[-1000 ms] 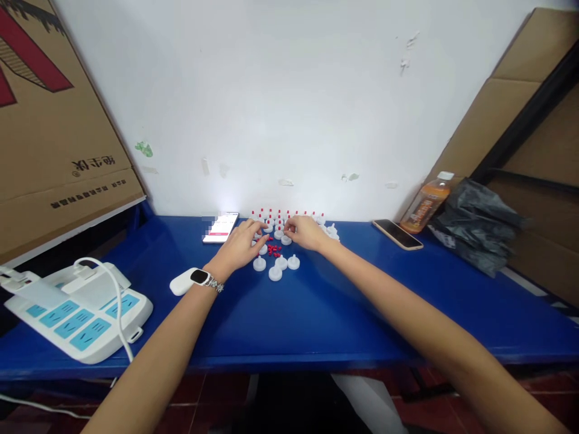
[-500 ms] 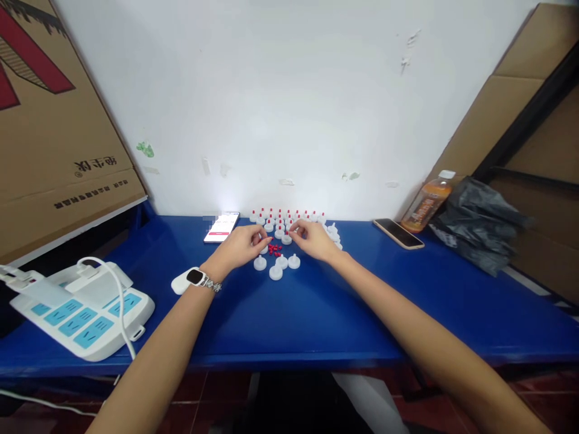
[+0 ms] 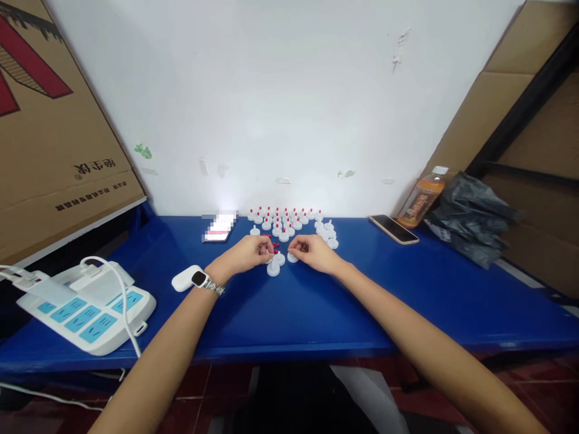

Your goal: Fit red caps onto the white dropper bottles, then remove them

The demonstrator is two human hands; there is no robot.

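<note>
My left hand (image 3: 253, 252) has its fingertips pinched together beside the small red tips (image 3: 275, 245); whatever they hold is hidden. My right hand (image 3: 314, 251) is closed at a white nozzle cap (image 3: 292, 258), its thumb and fingers at the spout. Between and just below the hands stand more loose white caps (image 3: 273, 269). Behind them, several white caps with red tips (image 3: 284, 235) form rows near the wall. One plain white cap (image 3: 254, 231) stands left of these rows.
At the right of the rows is a cluster of plain white caps (image 3: 332, 243). A phone (image 3: 221, 226) lies left, another phone (image 3: 394, 229) right. Farther out are a drink bottle (image 3: 421, 199), a dark plastic bag (image 3: 470, 217), a white case (image 3: 184, 278) and a power strip (image 3: 97, 322).
Both hands have come nearer to me, away from the red-tipped rows. My right hand has moved from a red-tipped cap to a front white cap.
</note>
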